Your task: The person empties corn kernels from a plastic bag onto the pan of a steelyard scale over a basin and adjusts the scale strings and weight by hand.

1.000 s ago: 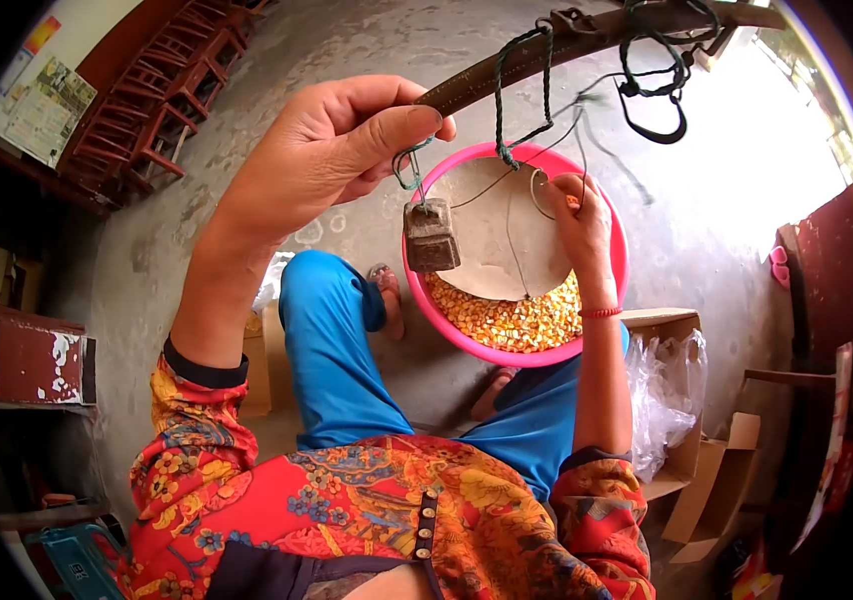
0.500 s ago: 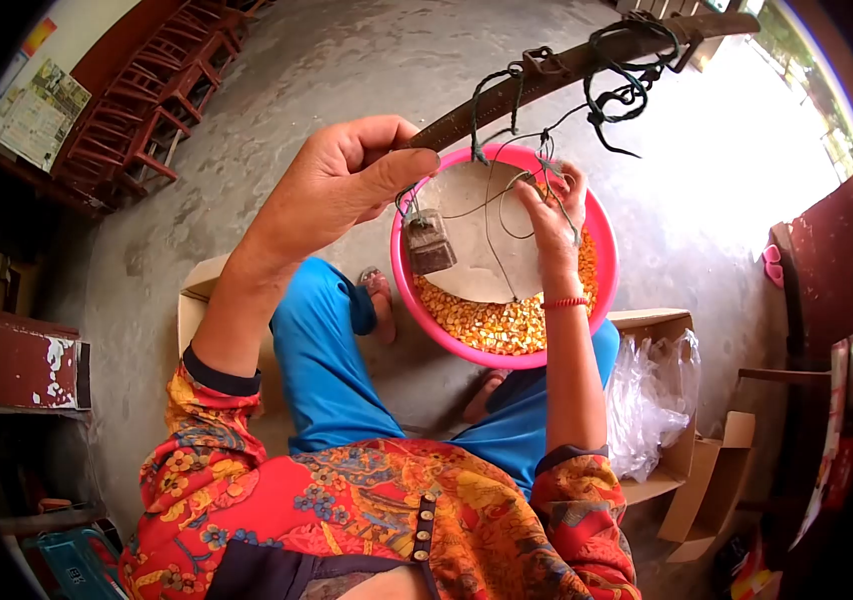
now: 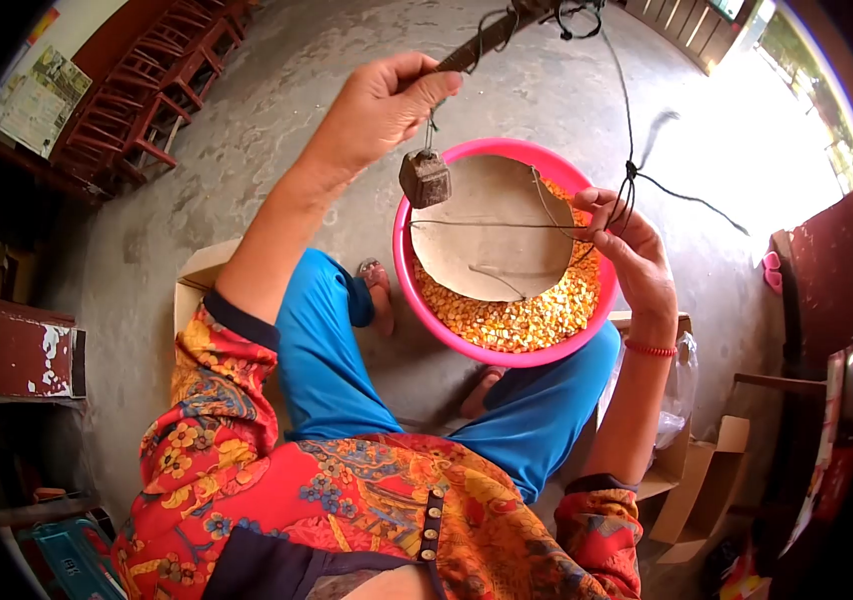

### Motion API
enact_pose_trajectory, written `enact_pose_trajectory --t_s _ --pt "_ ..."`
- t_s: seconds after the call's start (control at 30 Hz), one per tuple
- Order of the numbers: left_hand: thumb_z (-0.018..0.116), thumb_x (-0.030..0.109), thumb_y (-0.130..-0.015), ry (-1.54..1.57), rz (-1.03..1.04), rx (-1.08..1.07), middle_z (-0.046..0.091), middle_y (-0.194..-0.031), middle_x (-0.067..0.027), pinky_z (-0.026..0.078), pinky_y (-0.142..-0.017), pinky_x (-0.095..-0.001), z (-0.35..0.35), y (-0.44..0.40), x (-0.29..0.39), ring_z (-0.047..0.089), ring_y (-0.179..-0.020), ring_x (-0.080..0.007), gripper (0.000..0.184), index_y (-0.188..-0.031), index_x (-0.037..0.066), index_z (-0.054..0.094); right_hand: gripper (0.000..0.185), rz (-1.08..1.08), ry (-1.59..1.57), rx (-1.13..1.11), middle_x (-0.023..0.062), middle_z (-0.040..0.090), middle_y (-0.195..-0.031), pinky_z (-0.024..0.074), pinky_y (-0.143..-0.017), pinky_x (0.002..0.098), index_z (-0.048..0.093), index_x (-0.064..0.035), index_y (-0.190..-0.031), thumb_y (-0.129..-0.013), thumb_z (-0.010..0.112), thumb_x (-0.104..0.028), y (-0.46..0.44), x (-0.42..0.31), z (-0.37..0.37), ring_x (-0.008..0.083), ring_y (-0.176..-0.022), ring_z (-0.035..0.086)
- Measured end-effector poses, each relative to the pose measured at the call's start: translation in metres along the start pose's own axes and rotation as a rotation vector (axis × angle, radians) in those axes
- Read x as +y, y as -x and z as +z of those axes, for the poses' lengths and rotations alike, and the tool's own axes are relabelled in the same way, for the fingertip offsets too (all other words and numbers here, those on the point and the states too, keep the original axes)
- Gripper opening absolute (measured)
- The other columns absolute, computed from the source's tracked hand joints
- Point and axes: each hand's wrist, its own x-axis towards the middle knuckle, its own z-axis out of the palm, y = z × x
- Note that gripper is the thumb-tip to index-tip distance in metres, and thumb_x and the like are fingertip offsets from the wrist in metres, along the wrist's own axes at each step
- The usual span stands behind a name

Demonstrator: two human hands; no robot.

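Observation:
My left hand [image 3: 377,115] is closed around the end of a dark steelyard beam [image 3: 492,40] that slants up to the right. Below that hand a dark block-shaped weight [image 3: 426,180] hangs on a cord. My right hand [image 3: 637,255] pinches the pan's strings [image 3: 629,185] near a knot, at the right rim of a pink basin [image 3: 507,356]. In the basin lie yellow corn kernels [image 3: 507,325]. A round, flat, greyish pan [image 3: 487,260] rests on the corn, its strings stretched across it.
Cardboard boxes [image 3: 704,490] stand beside my right leg, one holding clear plastic bags [image 3: 680,390]. Wooden chairs [image 3: 152,95] line the wall at upper left. Pink slippers [image 3: 773,272] lie at right near a bright doorway. A teal case [image 3: 72,565] is at lower left.
My left hand has risen with the beam, and the weight now hangs higher. My right hand has moved right, drawing the strings away from the pan's middle.

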Motion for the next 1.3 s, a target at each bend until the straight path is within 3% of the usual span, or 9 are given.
enact_pose_trajectory --t_s 0.53,0.63,0.73,0.87,0.93,1.13,1.2,1.27,1.3 --pt "0.059 0.027 -0.088 -0.25 -0.279 -0.027 0.05 -0.066 0.0066 0.036 -0.052 -0.0204 0.005 -0.01 -0.102 0.043 -0.059 -0.0029 0.026 -0.09 0.001 0.062 0.018 0.17 0.033 0.11 0.0027 0.059 -0.081 0.0448 -0.075 0.0236 0.054 0.0011 -0.106 -0.091 0.048 -0.007 0.03 0.028 0.02 0.0088 -0.078 0.056" --pt "0.061 0.031 -0.082 -0.418 -0.158 0.035 0.058 -0.063 -0.0051 0.043 -0.056 -0.031 -0.001 -0.014 -0.12 0.053 -0.058 -0.0142 0.031 -0.088 0.001 0.062 0.017 0.166 0.03 0.164 0.0023 0.058 -0.081 0.044 -0.075 0.023 0.054 0.0012 -0.105 -0.091 0.048 -0.007 0.029 0.036 0.028 0.0083 -0.079 0.055" --pt "0.061 0.024 -0.084 -0.544 -0.165 -0.001 0.056 -0.065 0.0001 0.041 -0.056 -0.0248 -0.002 -0.008 -0.136 0.049 -0.062 -0.0067 0.024 -0.09 0.001 0.061 0.017 0.174 0.009 0.189 0.0024 0.058 -0.081 0.0432 -0.074 0.0223 0.054 0.0014 -0.105 -0.092 0.047 -0.008 0.028 0.048 0.032 0.0082 -0.078 0.054" --pt "0.061 0.029 -0.08 -0.794 -0.188 0.054 0.063 -0.078 -0.0144 0.046 -0.069 -0.0371 0.007 0.001 -0.153 0.06 -0.076 -0.0274 0.028 -0.096 0.006 0.062 0.016 0.259 0.101 0.206 0.0019 0.058 -0.078 0.0436 -0.07 0.0209 0.055 0.0009 -0.102 -0.091 0.047 -0.008 0.027 0.055 0.037 0.0073 -0.074 0.054" --pt "0.061 0.029 -0.08 -0.764 -0.295 0.038 0.062 -0.087 -0.0148 0.046 -0.073 -0.0387 0.011 0.0 -0.153 0.059 -0.085 -0.0305 0.027 -0.097 0.008 0.063 0.016 0.279 0.09 0.228 0.0018 0.058 -0.077 0.0441 -0.068 0.0204 0.056 0.0008 -0.101 -0.091 0.047 -0.008 0.026 0.054 0.039 0.0072 -0.072 0.055" --pt "0.064 0.027 -0.076 -0.924 -0.142 0.168 0.055 -0.096 -0.0098 0.045 -0.078 -0.041 0.017 0.001 -0.177 0.054 -0.093 -0.03 0.024 -0.094 0.011 0.065 0.015 0.315 0.128 0.279 0.0013 0.059 -0.076 0.0454 -0.064 0.0198 0.058 0.0001 -0.1 -0.09 0.05 -0.007 0.022 0.055 0.047 0.0067 -0.072 0.056" --pt "0.063 0.024 -0.076 -1.024 0.03 0.312 0.057 -0.094 -0.0079 0.044 -0.078 -0.0414 0.026 0.006 -0.156 0.053 -0.094 -0.0284 0.02 -0.091 0.011 0.065 0.016 0.265 0.189 0.297 0.0003 0.059 -0.077 0.0457 -0.063 0.0202 0.059 0.0001 -0.101 -0.089 0.05 -0.006 0.024 0.056 0.051 0.0063 -0.074 0.056" --pt "0.06 0.021 -0.079 -0.867 0.189 0.325 0.059 -0.09 -0.0073 0.044 -0.078 -0.0395 0.034 0.006 -0.136 0.053 -0.091 -0.0276 0.015 -0.087 0.009 0.065 0.015 0.261 0.243 0.316 0.0007 0.059 -0.08 0.0442 -0.062 0.0194 0.061 0.0006 -0.099 -0.088 0.052 -0.004 0.024 0.056 0.057 0.0055 -0.074 0.054" --pt "0.06 0.016 -0.081 -0.781 0.276 0.321 0.06 -0.081 -0.0074 0.046 -0.071 -0.0334 0.043 0.005 -0.123 0.057 -0.078 -0.0237 0.014 -0.09 0.007 0.065 0.015 0.223 0.345 0.314 0.0013 0.059 -0.082 0.0431 -0.062 0.0188 0.061 0.0008 -0.098 -0.087 0.053 -0.003 0.024 0.055 0.058 0.0051 -0.074 0.053"
